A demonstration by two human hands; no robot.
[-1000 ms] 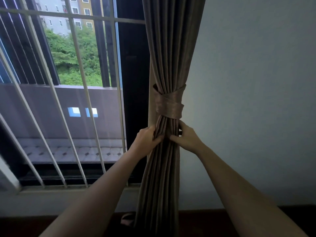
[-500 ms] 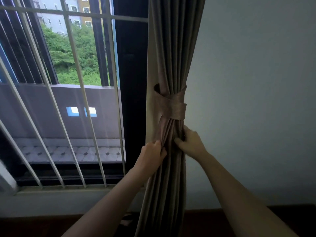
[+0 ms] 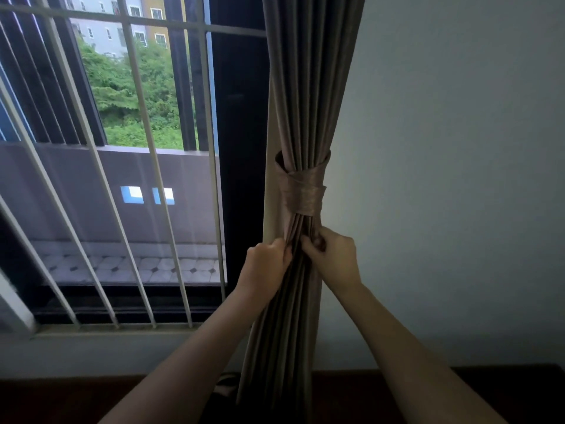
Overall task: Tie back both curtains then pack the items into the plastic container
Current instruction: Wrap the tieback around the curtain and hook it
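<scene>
A grey-brown curtain (image 3: 308, 87) hangs gathered at the window's right edge. A shiny brown tieback (image 3: 301, 192) is wrapped around it at mid height. Just below the band, my left hand (image 3: 267, 264) pinches the folds on the left side. My right hand (image 3: 331, 258) grips the folds on the right side, close to the other hand. The curtain's lower part (image 3: 281, 347) drops between my forearms toward the floor. The plastic container and a second curtain are out of view.
White window bars (image 3: 146, 166) stand to the left in front of the glass, above a pale sill (image 3: 107, 330). A plain white wall (image 3: 452, 179) lies to the right. A dark floor strip (image 3: 504, 393) runs along the bottom.
My left hand has slid down a little and now sits level with my right hand below the tieback. The view has shifted slightly, with the curtain appearing further right.
</scene>
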